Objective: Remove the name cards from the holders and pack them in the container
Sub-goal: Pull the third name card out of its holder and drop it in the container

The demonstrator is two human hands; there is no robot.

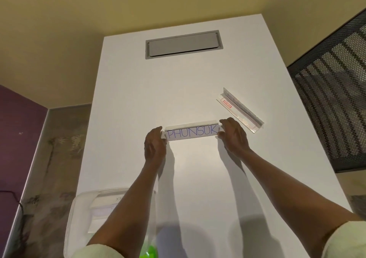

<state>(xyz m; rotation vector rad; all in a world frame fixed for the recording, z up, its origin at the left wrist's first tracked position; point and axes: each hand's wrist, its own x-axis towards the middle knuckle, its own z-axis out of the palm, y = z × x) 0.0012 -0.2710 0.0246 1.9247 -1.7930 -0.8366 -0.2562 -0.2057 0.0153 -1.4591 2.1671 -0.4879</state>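
Observation:
A clear acrylic name card holder [191, 123] stands in the middle of the white table [198, 79], with a white name card [192, 133] lettered in blue inside it. My left hand [154, 145] grips the holder's left end. At the right end, my right hand [233, 134] pinches the holder and card. A second clear holder [240, 110] lies flat to the right, with only a red-printed insert. A clear plastic container [79, 214] sits at the near left, partly hidden by my left forearm; a holder or card lies inside.
A grey cable hatch [183, 44] is set into the table's far part. A black mesh panel [332, 91] stands along the right side. A green clip of the container [149, 251] shows at the bottom edge. The floor lies to the left of the table.

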